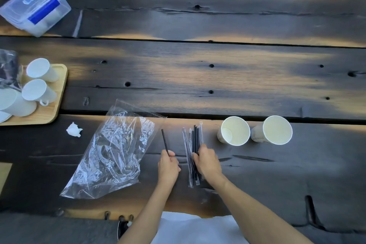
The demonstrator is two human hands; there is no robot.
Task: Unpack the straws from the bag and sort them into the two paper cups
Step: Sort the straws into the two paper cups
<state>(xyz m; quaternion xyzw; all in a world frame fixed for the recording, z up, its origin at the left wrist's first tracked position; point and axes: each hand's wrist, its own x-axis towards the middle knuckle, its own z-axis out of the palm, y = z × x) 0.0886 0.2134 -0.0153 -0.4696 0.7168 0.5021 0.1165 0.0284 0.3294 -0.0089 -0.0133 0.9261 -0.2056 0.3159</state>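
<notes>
1. The left hand (168, 165) is pinching one bare black straw (165, 141) at its near end, thumb and fingers closed on it; the straw is pointing toward 11 o'clock above the table (198, 77).
2. The right hand (207, 161) is gripping a bundle (195, 138) of black straws, many in clear wrappers, around its middle; the bundle is lying along the 12–6 line, its far ends fanning out and its near ends sticking out below the hand.
3. The hands are sitting side by side, near each other but apart.
4. The clear bag (116, 150) is lying crumpled and flat on the table at 9 o'clock from the left hand, its mouth toward 12 o'clock.
5. A small white wad (73, 129) is lying at 10 o'clock from the bag's middle.
6. Two paper cups, the near cup (233, 130) and the far cup (274, 129), are standing upright at 2 o'clock from the right hand, just beside each other, both looking empty.
7. A wooden tray (57, 93) at the left edge is carrying white cups (39, 89).
8. A clear lidded box (35, 7) is resting at the far left corner.
</notes>
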